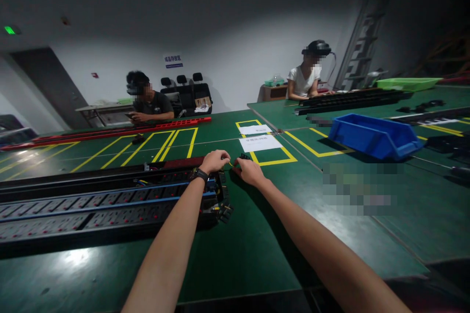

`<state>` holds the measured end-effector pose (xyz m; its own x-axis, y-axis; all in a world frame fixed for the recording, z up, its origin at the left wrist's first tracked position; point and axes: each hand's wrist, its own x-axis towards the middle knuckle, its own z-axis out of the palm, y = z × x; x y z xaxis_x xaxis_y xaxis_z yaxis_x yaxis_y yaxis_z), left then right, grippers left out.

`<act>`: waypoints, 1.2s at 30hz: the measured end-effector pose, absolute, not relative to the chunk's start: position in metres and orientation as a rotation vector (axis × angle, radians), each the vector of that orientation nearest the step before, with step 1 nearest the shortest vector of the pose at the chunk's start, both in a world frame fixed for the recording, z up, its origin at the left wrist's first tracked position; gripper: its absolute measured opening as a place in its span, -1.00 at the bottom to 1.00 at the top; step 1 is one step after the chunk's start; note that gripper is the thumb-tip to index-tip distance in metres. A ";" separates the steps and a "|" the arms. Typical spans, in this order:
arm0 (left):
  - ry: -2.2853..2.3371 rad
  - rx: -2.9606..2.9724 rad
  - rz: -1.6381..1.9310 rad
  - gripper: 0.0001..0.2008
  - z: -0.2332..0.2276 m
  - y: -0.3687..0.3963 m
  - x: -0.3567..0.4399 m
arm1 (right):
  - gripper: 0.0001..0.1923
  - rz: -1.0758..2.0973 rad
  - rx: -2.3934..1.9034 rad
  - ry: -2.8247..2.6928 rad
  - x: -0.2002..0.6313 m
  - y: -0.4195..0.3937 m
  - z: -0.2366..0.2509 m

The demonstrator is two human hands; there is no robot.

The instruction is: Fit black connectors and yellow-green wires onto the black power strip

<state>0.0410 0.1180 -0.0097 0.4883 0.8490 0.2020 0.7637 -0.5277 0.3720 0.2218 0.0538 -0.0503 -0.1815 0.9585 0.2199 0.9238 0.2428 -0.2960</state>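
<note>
Power strips point(91, 205), long and black with rows of sockets, lie side by side at the left of the green table point(257, 234). Left hand point(214, 160), wrist in a black watch point(200, 174), hovers over their right end, fingers pinched on a thin yellow wire point(231, 164). Right hand point(249, 170), just beside, grasps a small black part point(244, 157) at that wire's other end. Blue bin point(374, 135) stands well apart at the right.
</note>
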 end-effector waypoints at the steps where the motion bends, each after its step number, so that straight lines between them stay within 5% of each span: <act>1: 1.379 2.497 0.540 -0.80 -0.010 0.118 0.041 | -0.72 0.132 -1.751 -2.157 0.220 0.053 -0.049; 21: 1.224 2.301 0.842 -0.75 -0.002 0.115 0.032 | -0.77 0.219 -1.681 -1.988 0.216 0.052 -0.051; 31: 1.042 2.246 0.862 -0.71 0.033 0.065 0.022 | -0.70 0.495 -1.215 -1.817 0.212 0.032 -0.031; 36: 1.106 2.079 1.178 -0.78 0.028 0.034 0.025 | -0.69 0.792 -1.245 -1.645 0.222 0.021 -0.035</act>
